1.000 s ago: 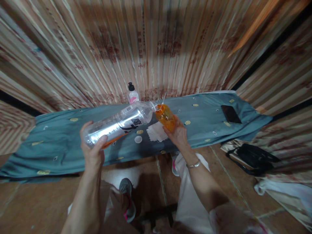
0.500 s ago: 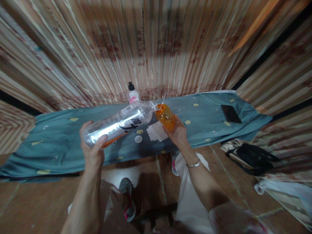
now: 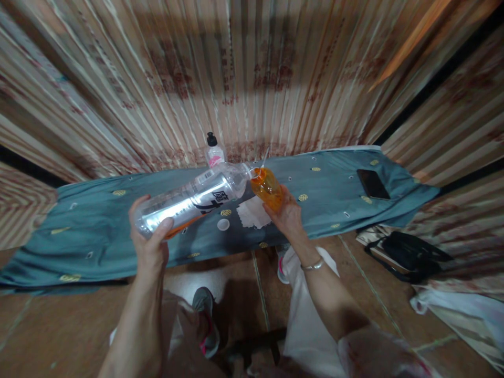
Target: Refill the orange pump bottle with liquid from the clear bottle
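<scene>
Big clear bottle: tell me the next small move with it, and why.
Probably hold the tilt steady. The left hand has the big clear bottle tipped nearly flat, mouth against the small orange bottle gripped by the right hand; how full the orange one is cannot be told.

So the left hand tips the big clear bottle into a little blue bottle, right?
Not blue. The head view shows the left hand tipping the big clear bottle into a little orange bottle, held by the right hand.
</scene>
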Demonstrator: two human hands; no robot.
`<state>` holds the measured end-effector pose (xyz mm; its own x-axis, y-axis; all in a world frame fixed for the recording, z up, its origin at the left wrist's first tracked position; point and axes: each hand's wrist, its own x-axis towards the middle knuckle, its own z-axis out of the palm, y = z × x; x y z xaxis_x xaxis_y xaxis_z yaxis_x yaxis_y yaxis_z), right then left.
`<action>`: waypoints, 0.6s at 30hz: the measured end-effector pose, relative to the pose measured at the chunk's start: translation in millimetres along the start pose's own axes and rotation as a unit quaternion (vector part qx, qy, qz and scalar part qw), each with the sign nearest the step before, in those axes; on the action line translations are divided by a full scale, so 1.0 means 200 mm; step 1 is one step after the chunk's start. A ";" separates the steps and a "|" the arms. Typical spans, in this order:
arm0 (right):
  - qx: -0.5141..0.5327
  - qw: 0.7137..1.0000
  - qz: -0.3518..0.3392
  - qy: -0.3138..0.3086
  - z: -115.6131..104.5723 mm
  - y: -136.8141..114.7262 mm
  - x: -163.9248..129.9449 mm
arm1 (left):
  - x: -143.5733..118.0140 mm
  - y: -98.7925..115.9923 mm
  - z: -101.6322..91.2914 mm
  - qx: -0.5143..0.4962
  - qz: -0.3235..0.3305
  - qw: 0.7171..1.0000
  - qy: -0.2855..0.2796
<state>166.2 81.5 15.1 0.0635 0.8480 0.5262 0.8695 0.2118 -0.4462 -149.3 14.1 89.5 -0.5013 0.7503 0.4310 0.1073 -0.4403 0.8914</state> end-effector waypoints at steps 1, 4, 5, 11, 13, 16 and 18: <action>0.000 1.000 -0.002 0.000 0.00 0.00 0.00 | 0.00 0.00 0.00 -0.002 0.001 1.000 -0.001; 0.000 1.000 -0.004 -0.001 0.00 0.00 0.00 | 0.00 0.00 0.00 -0.007 0.004 1.000 -0.001; 0.001 1.000 -0.003 -0.001 0.01 0.00 0.00 | 0.00 0.00 0.00 -0.006 0.003 1.000 0.000; -0.002 1.000 0.003 -0.001 0.01 0.00 0.00 | 0.00 0.00 -0.01 0.021 0.012 1.000 -0.013; -0.004 1.000 0.005 -0.003 0.00 0.00 0.00 | -0.01 0.00 -0.01 0.017 0.012 1.000 -0.015; -0.004 1.000 0.005 -0.002 0.00 0.00 0.00 | -0.01 0.00 0.00 0.017 0.009 1.000 -0.016; -0.003 1.000 0.004 0.001 0.01 0.00 0.00 | -0.01 0.00 0.00 0.014 0.010 1.000 -0.015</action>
<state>165.6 82.1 14.3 0.0702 0.8489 0.5239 0.8719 0.2029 -0.4456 -149.4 12.8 88.9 -0.4728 0.7562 0.4524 0.1415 -0.4416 0.8860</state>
